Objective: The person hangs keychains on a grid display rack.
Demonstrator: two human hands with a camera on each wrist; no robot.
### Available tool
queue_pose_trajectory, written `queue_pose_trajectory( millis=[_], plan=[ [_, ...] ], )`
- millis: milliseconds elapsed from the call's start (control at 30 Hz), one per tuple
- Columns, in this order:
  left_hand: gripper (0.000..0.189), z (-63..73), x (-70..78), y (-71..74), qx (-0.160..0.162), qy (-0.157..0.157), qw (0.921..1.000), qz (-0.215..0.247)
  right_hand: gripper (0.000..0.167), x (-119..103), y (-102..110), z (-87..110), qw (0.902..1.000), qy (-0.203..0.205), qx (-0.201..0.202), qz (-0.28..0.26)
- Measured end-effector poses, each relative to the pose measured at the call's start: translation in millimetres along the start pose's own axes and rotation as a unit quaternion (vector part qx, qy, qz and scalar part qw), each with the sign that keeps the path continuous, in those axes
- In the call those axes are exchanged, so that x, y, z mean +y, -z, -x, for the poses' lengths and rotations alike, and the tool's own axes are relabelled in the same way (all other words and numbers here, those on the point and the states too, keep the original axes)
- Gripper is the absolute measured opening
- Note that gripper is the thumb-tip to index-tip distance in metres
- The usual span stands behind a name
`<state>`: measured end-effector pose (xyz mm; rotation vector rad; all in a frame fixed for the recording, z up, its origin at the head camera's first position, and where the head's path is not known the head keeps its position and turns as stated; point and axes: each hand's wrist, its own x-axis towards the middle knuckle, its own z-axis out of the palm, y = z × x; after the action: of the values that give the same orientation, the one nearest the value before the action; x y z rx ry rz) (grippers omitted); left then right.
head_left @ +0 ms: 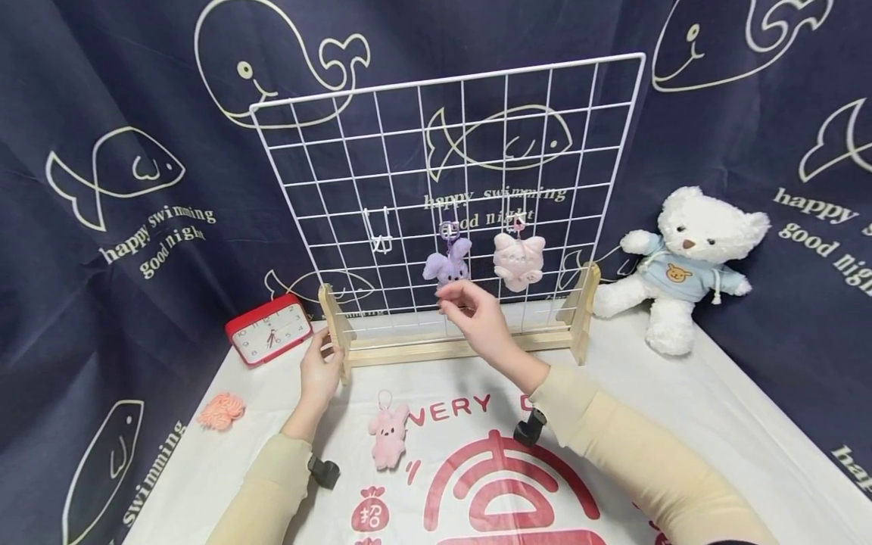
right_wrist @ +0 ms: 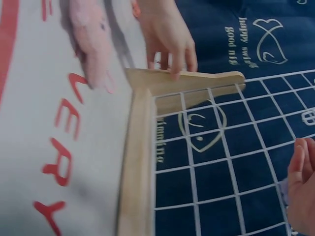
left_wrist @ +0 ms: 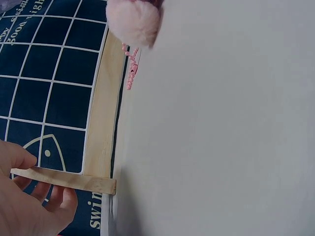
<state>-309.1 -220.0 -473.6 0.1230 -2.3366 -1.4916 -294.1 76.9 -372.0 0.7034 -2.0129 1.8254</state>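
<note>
The left hand (head_left: pixel 322 371) has its fingers wrapped round the left end of a wooden stand (head_left: pixel 409 350), thumb on one side and fingers on the other. The right hand (head_left: pixel 480 318) is raised with bent fingers in front of the lower part of a purple bunny (head_left: pixel 446 265); from here I cannot tell whether they pinch it or only hover. That bunny hangs near the middle of the white wire grid (head_left: pixel 463 79) held upright by the stand. Just right of it hangs a pink cat toy (head_left: pixel 519 261), and to its left are white hooks (head_left: pixel 381 242).

Nearer, between the two arms, a pink bunny (head_left: pixel 388 439) lies on the white-covered desk (head_left: pixel 708 393). At left are a red clock (head_left: pixel 269 331) and, nearer, a peach bundle (head_left: pixel 221 410). A white teddy bear (head_left: pixel 681 265) sits at far right, before a dark blue curtain (head_left: pixel 409 38).
</note>
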Motion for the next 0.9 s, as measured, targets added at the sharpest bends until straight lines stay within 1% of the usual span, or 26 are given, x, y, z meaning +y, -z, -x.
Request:
queue_pose_trajectory(
  millis=[167,233,400,533,733,900],
  plan=[
    [0.051,0.1,0.9,0.1,-0.003,0.002,1.0,-0.002,0.018,11,-8,12.3,0.9978,-0.041,-0.039,0.034],
    [0.051,0.1,1.2,0.3,-0.004,0.004,1.0,0.001,0.019,16,-12,17.3,0.996,-0.051,-0.052,0.051],
    [0.051,-0.3,1.7,0.5,-0.007,0.011,0.9999,0.002,0.02,28,-22,30.8,0.9917,-0.071,-0.082,0.07],
    [0.051,-0.3,2.0,0.1,-0.009,0.014,0.9999,-0.002,0.019,39,-29,40.0,0.9888,-0.085,-0.093,0.08],
    [0.05,-1.1,1.7,0.0,-0.005,0.004,1.0,-0.002,0.016,48,-41,49.0,0.9856,-0.097,-0.109,0.085],
    [0.051,0.7,1.3,1.6,-0.007,-0.002,0.9999,-0.01,0.016,54,-52,55.8,0.9811,-0.112,-0.126,0.094]
  ],
)
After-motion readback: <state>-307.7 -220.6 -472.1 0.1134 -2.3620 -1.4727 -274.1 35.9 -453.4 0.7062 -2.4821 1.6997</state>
